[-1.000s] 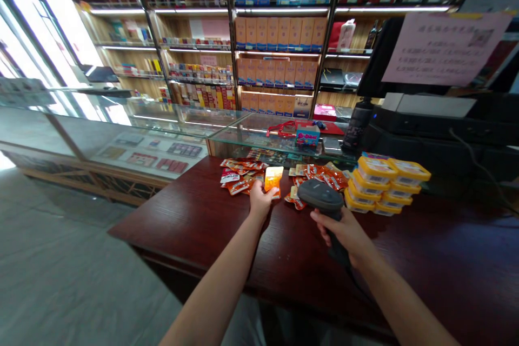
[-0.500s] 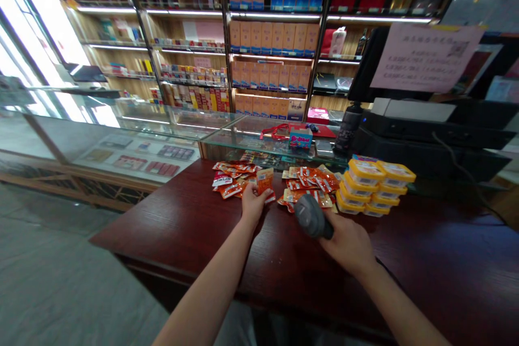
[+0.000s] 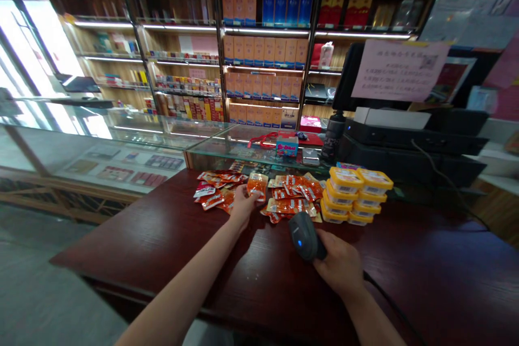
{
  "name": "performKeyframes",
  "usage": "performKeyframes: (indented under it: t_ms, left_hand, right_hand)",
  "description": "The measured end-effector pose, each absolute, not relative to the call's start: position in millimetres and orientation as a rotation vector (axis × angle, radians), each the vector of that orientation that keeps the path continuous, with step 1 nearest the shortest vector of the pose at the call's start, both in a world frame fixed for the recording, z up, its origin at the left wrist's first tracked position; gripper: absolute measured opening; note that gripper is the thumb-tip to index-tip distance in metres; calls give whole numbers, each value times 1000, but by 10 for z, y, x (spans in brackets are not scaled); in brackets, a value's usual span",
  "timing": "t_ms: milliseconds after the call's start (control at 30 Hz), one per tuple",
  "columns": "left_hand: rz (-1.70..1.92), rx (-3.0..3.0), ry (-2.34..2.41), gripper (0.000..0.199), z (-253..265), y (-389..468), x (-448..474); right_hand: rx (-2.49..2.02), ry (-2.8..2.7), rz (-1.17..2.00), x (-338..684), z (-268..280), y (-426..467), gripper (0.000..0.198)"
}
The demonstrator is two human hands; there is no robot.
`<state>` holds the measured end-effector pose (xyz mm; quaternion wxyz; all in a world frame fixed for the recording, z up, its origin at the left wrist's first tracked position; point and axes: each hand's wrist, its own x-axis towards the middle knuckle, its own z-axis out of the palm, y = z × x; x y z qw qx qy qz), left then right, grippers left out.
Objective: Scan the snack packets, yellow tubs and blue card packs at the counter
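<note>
While one heap of orange packets (image 3: 217, 178) lies leftmost on the dark counter (image 3: 158, 243), the left hand (image 3: 242, 206) pinches a single packet (image 3: 258, 183) between it and a second heap (image 3: 295, 194). Which heap is done and which is left, I cannot tell. Nearer the edge, the right hand (image 3: 343, 262) grips a blue-lit scanner (image 3: 304, 235), apart from the pinched packet. Rightmost, stacked yellow tubs (image 3: 343, 197) stand untouched.
</note>
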<state>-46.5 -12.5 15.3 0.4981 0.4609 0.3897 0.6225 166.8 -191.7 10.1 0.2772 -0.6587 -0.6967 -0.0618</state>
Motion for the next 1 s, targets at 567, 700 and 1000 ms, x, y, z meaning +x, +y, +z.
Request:
performKeyframes:
  t_ms: [567,700,1000]
  left_hand:
    - [1053,1789,900,46,554,488,861]
    - [1025,1996,1131,14,464,455,787]
    - [959,2215,992,24,426,291,829]
  right_hand:
    - [-1838,-1855,-98,1659,147,-1893,33]
    - [-1860,-1858,-96,1645,161,-1887,31]
    - [-1862,-1887,-163,1664,102,-1895,32]
